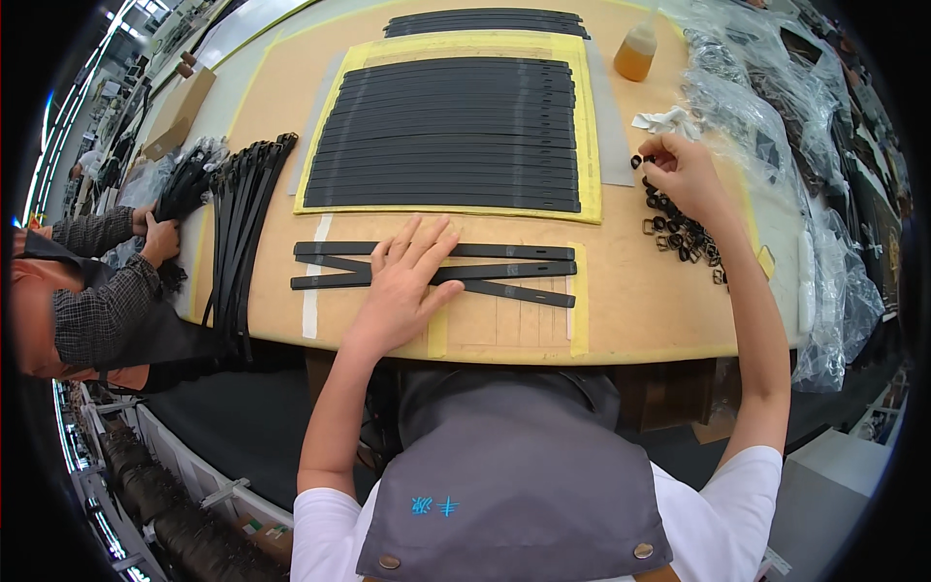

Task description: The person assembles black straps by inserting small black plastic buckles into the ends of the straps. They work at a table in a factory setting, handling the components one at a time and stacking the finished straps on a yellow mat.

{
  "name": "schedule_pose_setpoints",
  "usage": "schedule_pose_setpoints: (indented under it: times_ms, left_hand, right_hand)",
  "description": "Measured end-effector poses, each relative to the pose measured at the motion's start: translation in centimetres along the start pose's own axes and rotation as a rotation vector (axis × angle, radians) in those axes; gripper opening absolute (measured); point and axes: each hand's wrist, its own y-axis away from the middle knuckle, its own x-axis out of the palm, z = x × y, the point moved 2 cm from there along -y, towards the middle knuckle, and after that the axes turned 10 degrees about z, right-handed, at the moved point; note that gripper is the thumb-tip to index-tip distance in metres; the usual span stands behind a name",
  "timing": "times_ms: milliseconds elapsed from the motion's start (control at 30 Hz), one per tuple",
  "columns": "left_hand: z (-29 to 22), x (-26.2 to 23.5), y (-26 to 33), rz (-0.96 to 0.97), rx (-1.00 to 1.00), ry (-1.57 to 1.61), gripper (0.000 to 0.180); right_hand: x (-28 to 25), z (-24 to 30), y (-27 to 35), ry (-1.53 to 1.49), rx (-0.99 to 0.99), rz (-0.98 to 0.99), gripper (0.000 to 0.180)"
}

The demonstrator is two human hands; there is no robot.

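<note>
My left hand lies flat with its fingers spread, pressing on several loose black straps. Two of these cross under the palm, where their middles are hidden. Over at the right, the fingers of my right hand are pinched together on a small black loop, mostly covered by the fingertips. Just below that hand is a heap of small black loops and metal buckles. Beyond my left hand, a yellow-edged board carries many black straps laid side by side.
More straps lie at the far edge. A bottle of amber liquid, white cloth and clear plastic bags are at the right. Hanging black belts drape over the left edge, beside a co-worker's hands holding a bundle.
</note>
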Motion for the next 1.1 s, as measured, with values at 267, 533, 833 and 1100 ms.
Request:
schedule_pose_setpoints:
  times_ms: [267,533,833,1100]
  left_hand:
    - [-4.0,1.9,-8.4,0.025,0.265,0.198,0.018]
    - [-2.4,2.6,-9.8,0.180,0.175,0.411,0.015]
    - [-1.7,1.0,-9.0,0.209,0.173,0.523,0.017]
    - [-1.4,-8.6,-5.0,-0.133,0.141,-0.056,0.015]
  right_hand:
    - [8.5,5.0,11.9,-0.348,-0.100,0.100,0.017]
    - [12.8,9.0,13.0,-0.313,-0.230,0.091,0.019]
    - [15.1,11.2,11.3,-0.006,-0.444,-0.037,0.022]
    - [14.6,10.8,11.2,-0.137,-0.347,-0.075,0.021]
